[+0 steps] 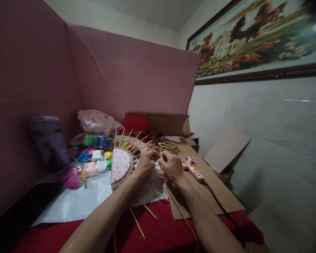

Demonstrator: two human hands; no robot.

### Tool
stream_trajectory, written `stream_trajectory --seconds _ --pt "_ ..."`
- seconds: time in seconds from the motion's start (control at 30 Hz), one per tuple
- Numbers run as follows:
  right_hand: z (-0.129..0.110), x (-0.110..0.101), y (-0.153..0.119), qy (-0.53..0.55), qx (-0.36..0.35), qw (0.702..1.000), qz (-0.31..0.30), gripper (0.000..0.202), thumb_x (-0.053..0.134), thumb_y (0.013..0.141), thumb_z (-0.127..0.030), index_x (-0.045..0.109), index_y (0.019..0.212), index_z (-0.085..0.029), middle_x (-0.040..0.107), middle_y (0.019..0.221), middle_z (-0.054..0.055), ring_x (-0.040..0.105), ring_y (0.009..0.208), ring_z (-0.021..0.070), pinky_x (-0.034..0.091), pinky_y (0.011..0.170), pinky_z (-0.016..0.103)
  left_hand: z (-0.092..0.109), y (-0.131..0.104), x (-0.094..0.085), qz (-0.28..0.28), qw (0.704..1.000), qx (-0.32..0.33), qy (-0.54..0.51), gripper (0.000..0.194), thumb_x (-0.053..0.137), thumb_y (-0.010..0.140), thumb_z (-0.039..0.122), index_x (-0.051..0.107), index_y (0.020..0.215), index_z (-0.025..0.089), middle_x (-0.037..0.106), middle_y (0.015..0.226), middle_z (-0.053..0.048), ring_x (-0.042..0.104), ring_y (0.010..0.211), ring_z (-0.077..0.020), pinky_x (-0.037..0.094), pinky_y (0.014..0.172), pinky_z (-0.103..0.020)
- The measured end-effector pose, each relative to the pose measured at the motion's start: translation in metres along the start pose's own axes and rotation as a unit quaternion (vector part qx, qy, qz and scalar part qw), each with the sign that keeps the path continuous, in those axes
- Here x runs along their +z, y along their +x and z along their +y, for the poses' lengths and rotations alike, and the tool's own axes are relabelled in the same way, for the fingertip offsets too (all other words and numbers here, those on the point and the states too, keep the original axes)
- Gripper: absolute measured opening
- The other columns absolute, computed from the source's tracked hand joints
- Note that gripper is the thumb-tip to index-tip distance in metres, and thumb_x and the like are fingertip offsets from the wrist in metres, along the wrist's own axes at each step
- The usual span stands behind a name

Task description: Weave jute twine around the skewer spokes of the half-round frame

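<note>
A half-round woven piece (130,140) has thin sticks fanning out and a white fabric panel with pink dots (120,163) on its flat side. My left hand (148,160) is over its right end, fingers bent and closed; what they pinch is hidden. Fingertip to fingertip with it, my right hand (171,165) is closed in a pinch. A thin brown cord (179,209) trails from under the right fingers toward the table's front edge. Right of that hand lies a flower-patterned glue gun (194,169) with a black cable.
Gold-handled scissors (170,146) lie behind my hands. Bagged coloured clay (94,165) and a purple tumbler (50,144) stand left. Loose sticks (138,223) rest on the red cloth (158,233). A cardboard sheet (216,191) covers the right side; pink panels (137,70) rise behind.
</note>
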State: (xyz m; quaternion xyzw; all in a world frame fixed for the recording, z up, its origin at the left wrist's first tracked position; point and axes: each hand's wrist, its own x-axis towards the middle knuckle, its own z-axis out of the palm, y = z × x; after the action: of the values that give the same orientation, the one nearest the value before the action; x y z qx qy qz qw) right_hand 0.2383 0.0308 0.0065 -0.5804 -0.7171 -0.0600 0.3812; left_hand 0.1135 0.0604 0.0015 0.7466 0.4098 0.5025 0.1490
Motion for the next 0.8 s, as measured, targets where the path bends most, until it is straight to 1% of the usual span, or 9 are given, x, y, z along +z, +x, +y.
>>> stream_trajectory --seconds 0.1,0.2,0.27,0.33,0.47,0.57,0.67,0.73,0.8 --pt "0.009 0.002 0.003 -0.023 0.0 0.999 0.025 0.013 0.049 0.075 -0.022 0.056 0.064 -0.02 0.059 0.057 -0.001 0.05 0.053 0.0121 0.025 0.052 0.023 -0.002 0.0 0.001 0.01 1.0 0.005 0.002 0.019 0.055 0.067 0.003 0.066 0.062 0.017 0.053 0.067 -0.001 0.05 0.069 -0.0129 0.04 0.064 -0.024" --pt "0.027 -0.002 0.011 -0.032 0.051 0.995 0.076 0.015 0.049 0.073 -0.022 0.056 0.06 -0.019 0.057 0.054 0.0 0.048 0.052 0.0127 0.026 0.052 0.024 -0.004 0.0 -0.001 0.013 1.0 -0.015 -0.002 0.02 0.053 0.066 0.002 0.066 0.063 0.017 0.055 0.069 -0.001 0.051 0.069 -0.0126 0.04 0.064 -0.024" --pt "0.036 -0.005 0.015 -0.002 0.085 0.989 0.125 0.016 0.049 0.074 -0.024 0.056 0.061 -0.019 0.056 0.054 0.0 0.049 0.053 0.0129 0.028 0.053 0.023 -0.005 0.002 -0.003 0.015 0.999 -0.034 -0.005 0.018 0.053 0.067 0.004 0.066 0.066 0.016 0.056 0.068 -0.001 0.051 0.069 -0.0125 0.04 0.064 -0.024" --pt "0.037 -0.007 0.017 0.057 0.075 0.984 0.151 0.016 0.048 0.076 -0.025 0.057 0.065 -0.019 0.056 0.056 -0.001 0.05 0.054 0.0127 0.033 0.056 0.022 -0.004 0.004 -0.004 0.015 0.999 -0.043 -0.003 0.017 0.054 0.067 0.005 0.066 0.067 0.016 0.057 0.066 0.0 0.051 0.068 -0.0127 0.04 0.065 -0.025" --pt "0.023 -0.009 0.013 0.156 0.017 0.979 0.132 0.018 0.046 0.078 -0.026 0.058 0.068 -0.019 0.056 0.061 -0.001 0.051 0.058 0.0123 0.038 0.059 0.022 -0.001 0.005 -0.005 0.006 0.999 -0.038 0.002 0.011 0.057 0.069 0.009 0.066 0.066 0.016 0.058 0.064 0.0 0.05 0.07 -0.0138 0.039 0.067 -0.026" --pt "0.006 -0.019 0.008 0.229 0.029 0.967 0.105 0.017 0.046 0.078 -0.027 0.054 0.066 -0.019 0.051 0.058 -0.002 0.047 0.055 0.0116 0.038 0.056 0.022 0.001 0.004 -0.005 -0.002 1.0 -0.03 0.005 0.008 0.06 0.071 0.016 0.064 0.065 0.017 0.06 0.065 -0.001 0.051 0.072 -0.0149 0.039 0.068 -0.027" --pt "-0.017 -0.041 -0.005 0.327 0.001 0.945 0.013 0.021 0.039 0.081 -0.024 0.045 0.062 -0.02 0.045 0.058 -0.003 0.043 0.056 0.0105 0.037 0.055 0.021 0.002 0.002 -0.006 -0.013 0.999 -0.015 0.025 0.011 0.058 0.073 0.017 0.063 0.063 0.017 0.06 0.064 -0.001 0.05 0.072 -0.0156 0.038 0.068 -0.027" --pt "-0.037 -0.059 -0.023 0.361 -0.065 0.922 -0.12 0.023 0.038 0.08 -0.019 0.041 0.057 -0.02 0.04 0.055 -0.005 0.04 0.053 0.009 0.035 0.052 0.021 0.001 0.002 -0.005 -0.017 0.999 -0.007 0.037 0.012 0.057 0.073 0.014 0.062 0.063 0.017 0.059 0.065 -0.001 0.05 0.073 -0.0159 0.038 0.069 -0.028" --pt "-0.056 -0.075 -0.051 0.33 -0.145 0.887 -0.288 0.022 0.043 0.076 -0.015 0.042 0.054 -0.019 0.037 0.052 -0.006 0.036 0.049 0.0076 0.031 0.048 0.02 0.0 0.002 -0.005 -0.019 0.999 -0.005 0.04 0.013 0.055 0.074 0.013 0.062 0.064 0.018 0.059 0.066 -0.001 0.049 0.073 -0.016 0.038 0.07 -0.028"
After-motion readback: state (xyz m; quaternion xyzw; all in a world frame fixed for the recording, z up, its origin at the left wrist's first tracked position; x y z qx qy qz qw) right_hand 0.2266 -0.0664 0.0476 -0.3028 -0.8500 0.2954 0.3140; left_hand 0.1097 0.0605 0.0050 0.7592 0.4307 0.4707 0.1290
